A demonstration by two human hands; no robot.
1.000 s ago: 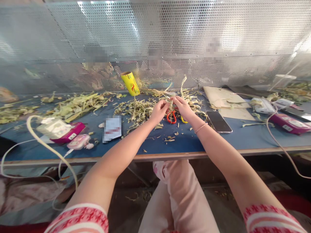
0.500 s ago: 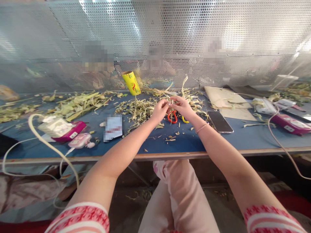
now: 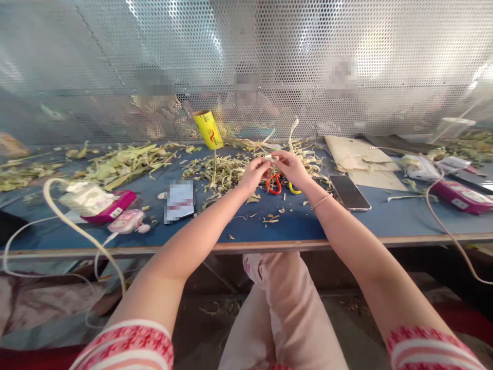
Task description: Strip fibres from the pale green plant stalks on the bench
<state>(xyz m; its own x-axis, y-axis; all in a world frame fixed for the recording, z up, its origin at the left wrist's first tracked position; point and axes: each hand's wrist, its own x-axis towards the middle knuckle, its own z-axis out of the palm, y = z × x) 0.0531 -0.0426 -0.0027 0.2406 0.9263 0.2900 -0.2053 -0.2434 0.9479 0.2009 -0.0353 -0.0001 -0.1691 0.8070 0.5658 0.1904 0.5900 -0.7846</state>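
My left hand (image 3: pixel 254 173) and my right hand (image 3: pixel 289 166) meet fingertip to fingertip above the blue table (image 3: pixel 346 218), both pinched on a small pale strip of plant material (image 3: pixel 270 160). Under them lie red-handled scissors (image 3: pixel 273 184) and a yellow-handled pair (image 3: pixel 295 189). A heap of pale green leaf strips (image 3: pixel 223 169) spreads just behind and to the left of my hands. A bracelet (image 3: pixel 319 202) circles my right wrist.
A yellow roll (image 3: pixel 207 129) stands on a stick behind the heap. A phone (image 3: pixel 349 192) lies right of my hands, with cardboard (image 3: pixel 358 156) behind it. Pink devices (image 3: pixel 113 206) and white cables (image 3: pixel 73 228) lie left, a magenta box (image 3: pixel 460 196) right. A perforated metal screen (image 3: pixel 269 56) backs the table, people behind it.
Both hands have lifted slightly off the table with the strip, away from the scissors, and the long strip hanging down between them is no longer seen.
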